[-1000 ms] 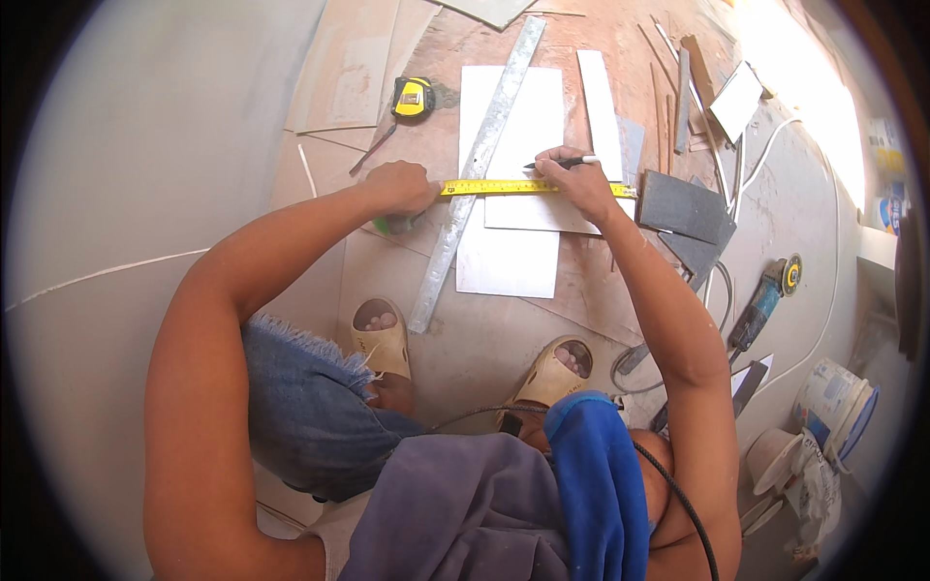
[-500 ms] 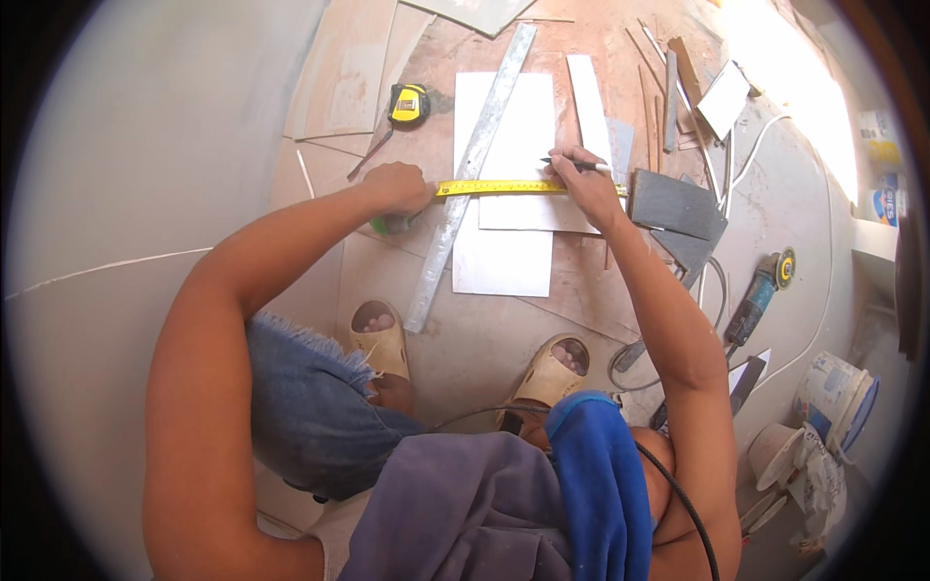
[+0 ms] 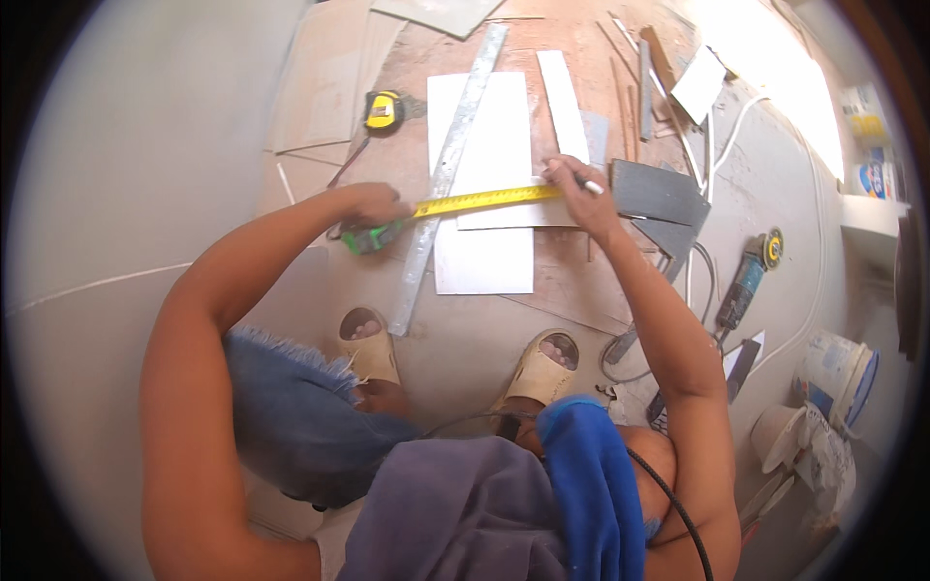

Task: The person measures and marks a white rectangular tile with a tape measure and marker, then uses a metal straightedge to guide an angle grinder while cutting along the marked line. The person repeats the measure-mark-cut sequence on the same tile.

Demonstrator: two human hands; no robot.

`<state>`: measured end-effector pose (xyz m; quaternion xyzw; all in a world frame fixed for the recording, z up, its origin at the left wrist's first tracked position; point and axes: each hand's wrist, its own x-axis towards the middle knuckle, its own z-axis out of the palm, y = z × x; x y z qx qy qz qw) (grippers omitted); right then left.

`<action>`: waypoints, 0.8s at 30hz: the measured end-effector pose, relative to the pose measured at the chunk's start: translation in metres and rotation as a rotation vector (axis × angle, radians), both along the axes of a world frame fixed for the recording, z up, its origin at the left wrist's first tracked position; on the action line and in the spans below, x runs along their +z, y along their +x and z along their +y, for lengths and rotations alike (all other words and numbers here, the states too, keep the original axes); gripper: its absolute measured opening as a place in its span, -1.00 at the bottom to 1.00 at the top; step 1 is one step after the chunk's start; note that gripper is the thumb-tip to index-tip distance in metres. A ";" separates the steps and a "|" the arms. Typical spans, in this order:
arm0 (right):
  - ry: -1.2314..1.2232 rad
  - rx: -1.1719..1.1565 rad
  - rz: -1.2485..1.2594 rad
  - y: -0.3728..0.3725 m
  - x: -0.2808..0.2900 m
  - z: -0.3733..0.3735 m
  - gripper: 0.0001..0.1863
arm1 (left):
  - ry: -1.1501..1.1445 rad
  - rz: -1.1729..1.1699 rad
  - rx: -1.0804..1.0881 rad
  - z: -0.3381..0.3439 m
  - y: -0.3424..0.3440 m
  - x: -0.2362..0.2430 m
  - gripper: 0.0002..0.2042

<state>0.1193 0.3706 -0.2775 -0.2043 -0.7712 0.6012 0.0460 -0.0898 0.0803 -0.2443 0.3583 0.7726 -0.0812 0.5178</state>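
Note:
My left hand (image 3: 380, 205) is closed on a green tape measure (image 3: 369, 237) whose yellow blade (image 3: 465, 199) stretches rightward across a metal straightedge (image 3: 415, 286) and white boards (image 3: 484, 266). My right hand (image 3: 577, 185) is closed on a black-and-white pen (image 3: 592, 185) at the blade's right part, where the pen's tip is hidden by my fingers. A second tape measure (image 3: 384, 111), yellow and black, lies beyond my left hand. A narrow white strip (image 3: 560, 97) lies beyond my right hand, and dark grey tile pieces (image 3: 649, 189) lie beside it.
An angle grinder (image 3: 746, 286) with cords lies on the floor at my right, near white buckets (image 3: 828, 373). Loose strips and offcuts (image 3: 697, 82) cover the far right. Large beige boards (image 3: 320, 77) lie at the back left. My sandalled feet (image 3: 547, 368) are just below the boards.
My left hand and the tape measure have moved slightly left and down, tilting the blade and showing more green casing. My right hand has shifted slightly. The whole view has drifted a little.

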 end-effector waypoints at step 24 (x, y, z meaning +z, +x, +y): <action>-0.218 0.039 -0.037 0.021 -0.004 -0.048 -0.80 | -0.052 -0.091 -0.025 -0.019 0.030 -0.014 -0.31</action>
